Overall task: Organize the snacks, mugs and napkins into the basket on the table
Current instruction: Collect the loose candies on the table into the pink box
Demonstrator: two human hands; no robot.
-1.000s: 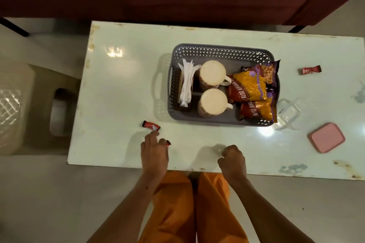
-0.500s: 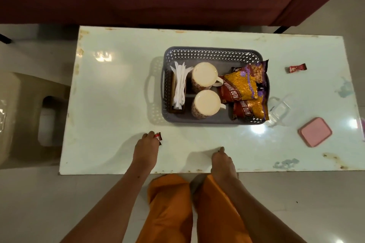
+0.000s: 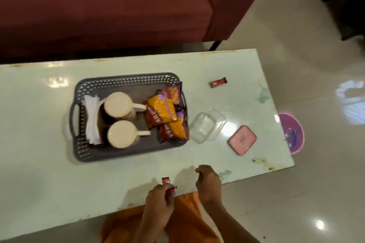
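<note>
A person's left hand [image 3: 158, 198] pinches small red candy wrappers [image 3: 167, 184] at the near edge of the table [image 3: 39, 173], while the right hand [image 3: 207, 180], just beside it, is loosely curled and holds nothing. Beyond both hands sits the grey basket [image 3: 126, 152] with napkins [image 3: 91, 120], two mugs [image 3: 118, 106] and snack packets [image 3: 167, 114]; farther right of the right hand lies another red candy [image 3: 217, 82].

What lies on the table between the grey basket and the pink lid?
In the head view, a clear plastic container sits between the grey basket and the pink lid, close beside the basket's right end. Whether it touches the basket cannot be told.
</note>
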